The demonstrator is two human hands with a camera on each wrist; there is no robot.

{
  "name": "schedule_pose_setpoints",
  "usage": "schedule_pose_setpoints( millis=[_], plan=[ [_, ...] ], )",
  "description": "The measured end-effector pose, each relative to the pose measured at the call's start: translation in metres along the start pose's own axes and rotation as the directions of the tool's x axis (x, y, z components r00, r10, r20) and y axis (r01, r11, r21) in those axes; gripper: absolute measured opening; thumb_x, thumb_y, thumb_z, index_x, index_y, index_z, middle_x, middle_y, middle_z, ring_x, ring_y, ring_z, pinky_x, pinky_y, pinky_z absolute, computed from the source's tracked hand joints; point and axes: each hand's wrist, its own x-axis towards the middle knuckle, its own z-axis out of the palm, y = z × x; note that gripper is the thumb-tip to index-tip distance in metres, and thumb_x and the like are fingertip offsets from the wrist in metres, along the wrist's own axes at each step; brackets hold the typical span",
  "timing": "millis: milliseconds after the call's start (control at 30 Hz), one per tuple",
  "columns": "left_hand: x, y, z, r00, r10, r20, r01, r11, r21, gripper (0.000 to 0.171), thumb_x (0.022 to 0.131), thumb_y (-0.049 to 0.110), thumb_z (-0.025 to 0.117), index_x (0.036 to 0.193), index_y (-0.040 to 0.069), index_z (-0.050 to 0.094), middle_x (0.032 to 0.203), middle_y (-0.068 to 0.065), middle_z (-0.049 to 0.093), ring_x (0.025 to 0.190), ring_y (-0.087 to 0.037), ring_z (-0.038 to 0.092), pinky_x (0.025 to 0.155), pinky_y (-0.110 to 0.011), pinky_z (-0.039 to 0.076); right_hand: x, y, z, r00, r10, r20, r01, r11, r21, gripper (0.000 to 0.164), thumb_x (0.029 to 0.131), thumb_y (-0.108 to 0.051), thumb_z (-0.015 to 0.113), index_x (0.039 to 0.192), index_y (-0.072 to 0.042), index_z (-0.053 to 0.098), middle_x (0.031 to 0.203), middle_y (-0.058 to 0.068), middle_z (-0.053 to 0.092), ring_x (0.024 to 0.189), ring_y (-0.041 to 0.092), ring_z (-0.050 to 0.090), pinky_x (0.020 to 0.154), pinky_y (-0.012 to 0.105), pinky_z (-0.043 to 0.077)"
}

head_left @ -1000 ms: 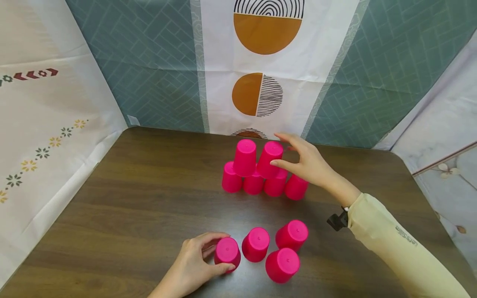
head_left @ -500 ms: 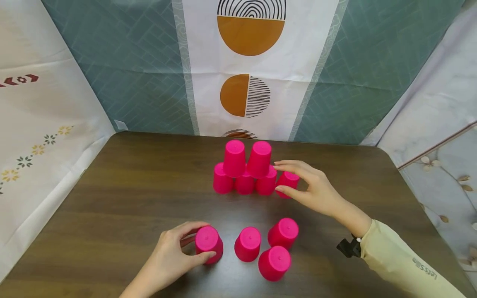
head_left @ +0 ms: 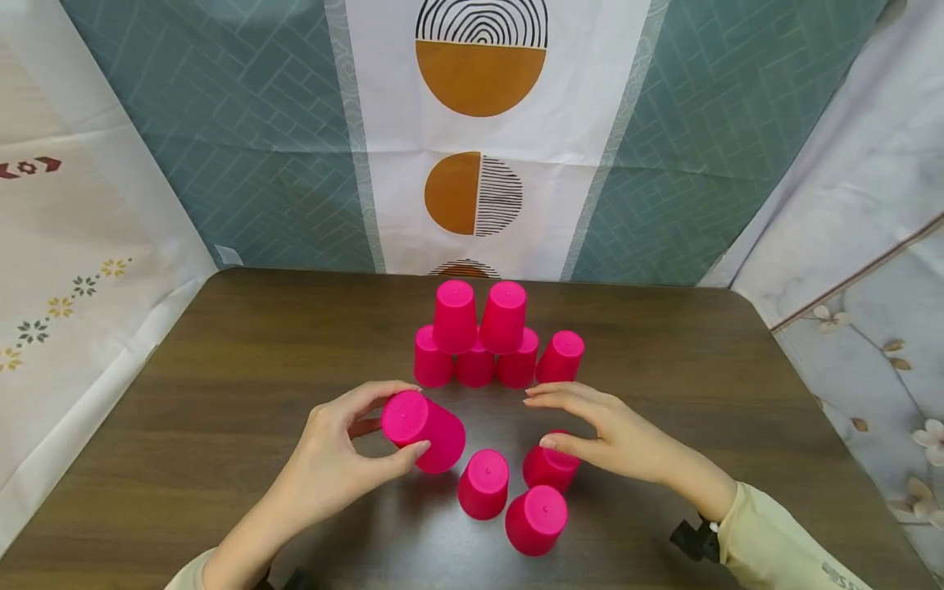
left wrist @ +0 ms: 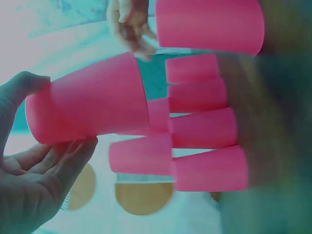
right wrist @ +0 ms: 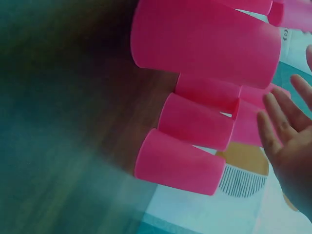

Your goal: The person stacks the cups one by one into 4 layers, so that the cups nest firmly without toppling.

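My left hand (head_left: 335, 459) grips a pink cup (head_left: 435, 434) by thumb and fingers near its closed end; the cup hangs tilted above the table, mouth down to the right. In the left wrist view the same cup (left wrist: 90, 100) lies between thumb and fingers. My right hand (head_left: 615, 434) holds nothing; its fingers are spread a little, over an upside-down pink cup (head_left: 549, 469) that it partly covers. Whether it touches that cup I cannot tell. Farther back, two pink cups, a left one (head_left: 455, 318) and a right one (head_left: 505, 318), stand on a bottom row of upside-down cups (head_left: 475, 366).
Two more upside-down cups stand in front, one left (head_left: 483, 485) and one right (head_left: 537, 521). The brown wooden table (head_left: 295, 344) ends at a patterned cloth backdrop (head_left: 265, 164). White cloths hang at both sides.
My left hand has lifted its cup off the table and tilted it. My right hand has drawn back from the upper right stacked cup toward the front cups. The head view has shifted slightly.
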Motion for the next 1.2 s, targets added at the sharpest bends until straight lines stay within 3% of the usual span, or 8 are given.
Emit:
schedule_pose_setpoints(
  millis=[167, 300, 500, 700, 933, 1200],
  plan=[
    [0.017, 0.016, 0.007, 0.994, 0.111, -0.026, -0.110, 0.994, 0.027, 0.050, 0.070, 0.019, 0.082, 0.114, 0.025, 0.060, 0.104, 0.016, 0.062, 0.089, -0.004, 0.061, 0.076, -0.025, 0.055, -0.012, 0.002, 0.007, 0.993, 0.066, 0.094, -0.067, 0.998, 0.006, 0.044, 0.089, -0.036, 0.061, 0.131, -0.025, 0.051, 0.134, -0.006, 0.048, 0.122, 0.013, 0.047, 0.093, 0.038, 0.048],
    [0.032, 0.023, 0.011, 0.984, 0.175, -0.025, -0.174, 0.984, 0.028, 0.050, 0.067, 0.021, 0.085, 0.111, 0.024, 0.061, 0.103, 0.015, 0.061, 0.090, -0.003, 0.060, 0.073, -0.024, 0.055, -0.019, 0.005, 0.014, 0.991, 0.056, 0.119, -0.061, 0.997, 0.039, 0.050, 0.086, -0.039, 0.064, 0.132, -0.023, 0.050, 0.134, 0.001, 0.049, 0.120, 0.016, 0.049, 0.090, 0.035, 0.050],
    [0.060, 0.027, 0.024, 0.950, 0.313, 0.007, -0.313, 0.949, 0.034, 0.052, 0.064, 0.021, 0.087, 0.109, 0.014, 0.062, 0.101, 0.007, 0.063, 0.090, -0.005, 0.059, 0.073, -0.023, 0.054, -0.025, 0.010, 0.019, 0.993, 0.038, 0.116, -0.045, 0.998, 0.053, 0.057, 0.082, -0.037, 0.070, 0.132, -0.017, 0.051, 0.131, 0.003, 0.053, 0.118, 0.019, 0.052, 0.087, 0.032, 0.052],
    [0.083, 0.035, 0.041, 0.925, 0.365, 0.105, -0.363, 0.931, -0.034, 0.050, 0.069, 0.021, 0.083, 0.113, 0.012, 0.060, 0.105, 0.006, 0.064, 0.089, -0.005, 0.061, 0.077, -0.022, 0.053, -0.027, 0.016, 0.022, 0.997, -0.004, 0.075, 0.001, 0.999, 0.044, 0.054, 0.081, -0.032, 0.072, 0.128, -0.011, 0.054, 0.121, 0.003, 0.059, 0.108, 0.017, 0.059, 0.083, 0.029, 0.053],
    [0.112, 0.044, 0.054, 0.892, 0.426, 0.149, -0.430, 0.903, -0.007, 0.051, 0.072, 0.021, 0.079, 0.116, 0.009, 0.058, 0.108, 0.003, 0.063, 0.091, -0.004, 0.059, 0.075, -0.022, 0.052, -0.024, 0.016, 0.024, 0.999, -0.020, 0.037, 0.018, 0.998, 0.054, 0.050, 0.079, -0.031, 0.074, 0.121, -0.009, 0.058, 0.114, 0.002, 0.062, 0.101, 0.012, 0.060, 0.080, 0.026, 0.053],
    [0.146, 0.049, 0.066, 0.887, 0.415, 0.205, -0.434, 0.899, 0.062, 0.052, 0.073, 0.019, 0.077, 0.119, 0.006, 0.058, 0.114, -0.003, 0.061, 0.099, -0.010, 0.057, 0.083, -0.025, 0.049, -0.023, 0.016, 0.023, 0.999, -0.015, 0.045, 0.013, 0.999, 0.035, 0.049, 0.079, -0.032, 0.074, 0.120, -0.011, 0.059, 0.115, -0.001, 0.062, 0.101, 0.013, 0.060, 0.081, 0.027, 0.053]
  ],
)
